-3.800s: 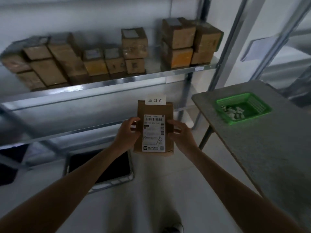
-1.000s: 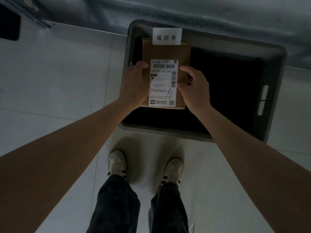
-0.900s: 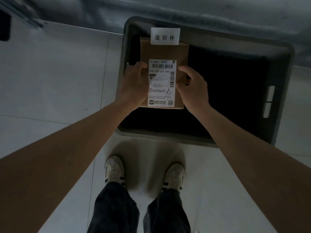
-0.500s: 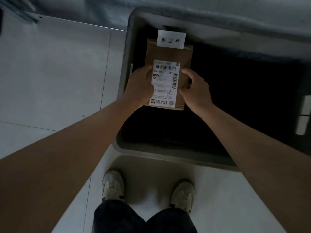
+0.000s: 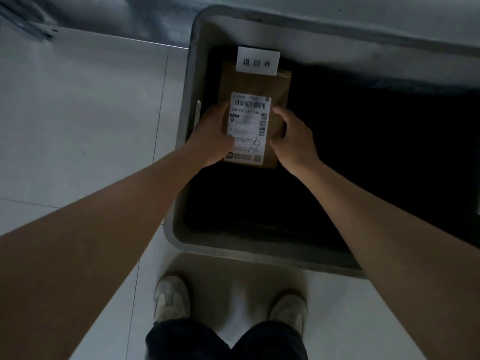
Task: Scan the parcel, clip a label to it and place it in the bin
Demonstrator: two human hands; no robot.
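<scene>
— Where's the parcel (image 5: 255, 85) now?

— Inside the rim of the grey bin (image 5: 181, 162), near its left wall, held over the dark interior. I can't tell whether it touches the bottom.

— Who's holding it?

— Both. The left hand (image 5: 211, 137) clasps its left edge, thumb on the shipping sticker (image 5: 249, 128); the right hand (image 5: 293, 137) clasps the right edge.

— And the label?

— The white label (image 5: 258, 61) sits at the parcel's far end. The person's sneakers (image 5: 170, 298) stand on the tiled floor (image 5: 85, 113) just before the bin.
</scene>
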